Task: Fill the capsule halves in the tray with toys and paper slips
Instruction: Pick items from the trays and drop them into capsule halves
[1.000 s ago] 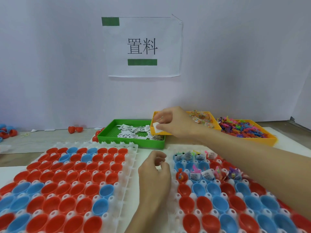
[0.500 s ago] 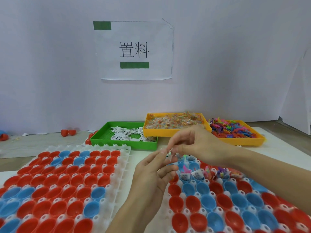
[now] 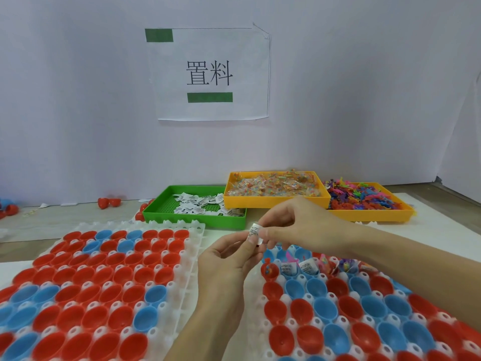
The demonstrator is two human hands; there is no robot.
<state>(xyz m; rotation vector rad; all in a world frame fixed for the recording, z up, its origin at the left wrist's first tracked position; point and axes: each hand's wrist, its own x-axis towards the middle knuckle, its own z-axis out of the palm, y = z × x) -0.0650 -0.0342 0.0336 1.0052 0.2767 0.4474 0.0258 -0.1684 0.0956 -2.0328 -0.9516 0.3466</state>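
A small white printed paper slip (image 3: 254,232) is pinched between my left hand (image 3: 229,264) and my right hand (image 3: 291,225), above the gap between two white trays. The right tray (image 3: 257,303) holds red and blue capsule halves; several in its back rows have slips and coloured toys (image 3: 307,267) in them, the nearer ones are empty. The left tray (image 3: 190,259) holds empty red and blue halves. Behind them stand a green bin of paper slips (image 3: 197,207), a yellow bin of bagged toys (image 3: 273,188) and another yellow bin of loose coloured toys (image 3: 364,198).
A white wall with a printed sign (image 3: 210,74) closes off the back. Loose red capsule halves (image 3: 109,203) lie on the table by the wall at the left, and more red and blue ones sit at the far left edge (image 3: 7,207).
My right hand came back from the green bin with a slip and met my left hand, which rose from the table. Both now hold the slip between the trays.
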